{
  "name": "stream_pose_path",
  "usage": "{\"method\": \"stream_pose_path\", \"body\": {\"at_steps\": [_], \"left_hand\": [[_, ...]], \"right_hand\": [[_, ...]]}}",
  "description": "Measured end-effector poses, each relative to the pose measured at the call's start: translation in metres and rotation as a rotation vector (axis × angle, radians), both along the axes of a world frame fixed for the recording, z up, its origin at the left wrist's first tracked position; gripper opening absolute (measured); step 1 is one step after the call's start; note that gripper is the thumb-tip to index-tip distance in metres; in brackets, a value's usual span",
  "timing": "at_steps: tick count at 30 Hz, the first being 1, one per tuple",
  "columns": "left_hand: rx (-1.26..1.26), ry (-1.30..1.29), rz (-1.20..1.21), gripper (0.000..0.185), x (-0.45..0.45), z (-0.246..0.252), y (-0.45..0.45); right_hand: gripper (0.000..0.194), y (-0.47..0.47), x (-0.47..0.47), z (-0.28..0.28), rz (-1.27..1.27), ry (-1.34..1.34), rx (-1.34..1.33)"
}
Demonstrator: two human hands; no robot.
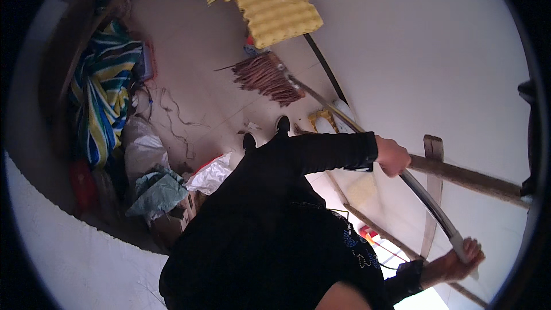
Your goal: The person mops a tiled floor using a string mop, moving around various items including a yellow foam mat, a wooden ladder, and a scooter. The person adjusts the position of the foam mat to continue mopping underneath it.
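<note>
A broom with reddish-brown bristles slants across the view, its bristles over the floor near the wall. My left hand reaches across my body and grips the middle of the long handle. Farther down, at the handle's pale end grip, my right hand is closed around it. Both fists are beside the right-hand wall. A rough wooden pole passes just behind my left hand.
A yellow egg tray lies beyond the bristles. Striped cloth, a green sack and loose string are at left. Wooden crosspiece and lower pole stand near the wall. My shoes are on the floor.
</note>
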State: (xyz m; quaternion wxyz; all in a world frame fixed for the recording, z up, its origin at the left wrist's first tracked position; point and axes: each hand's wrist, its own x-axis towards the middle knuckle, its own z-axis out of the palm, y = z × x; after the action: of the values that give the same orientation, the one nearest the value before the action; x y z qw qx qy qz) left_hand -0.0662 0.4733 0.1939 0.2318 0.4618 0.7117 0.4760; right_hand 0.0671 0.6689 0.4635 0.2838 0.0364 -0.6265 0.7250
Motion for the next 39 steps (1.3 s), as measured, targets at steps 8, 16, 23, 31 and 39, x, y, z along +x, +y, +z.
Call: {"method": "stream_pose_path", "body": {"at_steps": [8, 16, 23, 31, 39], "left_hand": [[0.060, 0.115, 0.175, 0.015, -0.038, -0.081, -0.031], [-0.084, -0.120, 0.463, 0.013, 0.004, -0.163, -0.076], [-0.148, -0.213, 0.590, 0.015, 0.070, -0.106, -0.141], [-0.027, 0.037, 0.884, 0.015, 0.103, -0.023, -0.235], [-0.164, 0.319, 1.034, 0.010, 0.134, -0.021, -0.347]], "right_hand": [[0.025, -0.104, -0.024, -0.081, -0.203, -0.037, 0.324], [0.032, -0.153, -0.052, -0.137, 0.442, -0.098, 0.298], [0.035, -0.168, -0.070, -0.111, 0.478, -0.155, 0.120], [0.034, -0.217, -0.072, -0.028, 0.799, 0.010, -0.093], [0.025, -0.294, -0.032, -0.051, 0.956, 0.247, -0.141]]}}
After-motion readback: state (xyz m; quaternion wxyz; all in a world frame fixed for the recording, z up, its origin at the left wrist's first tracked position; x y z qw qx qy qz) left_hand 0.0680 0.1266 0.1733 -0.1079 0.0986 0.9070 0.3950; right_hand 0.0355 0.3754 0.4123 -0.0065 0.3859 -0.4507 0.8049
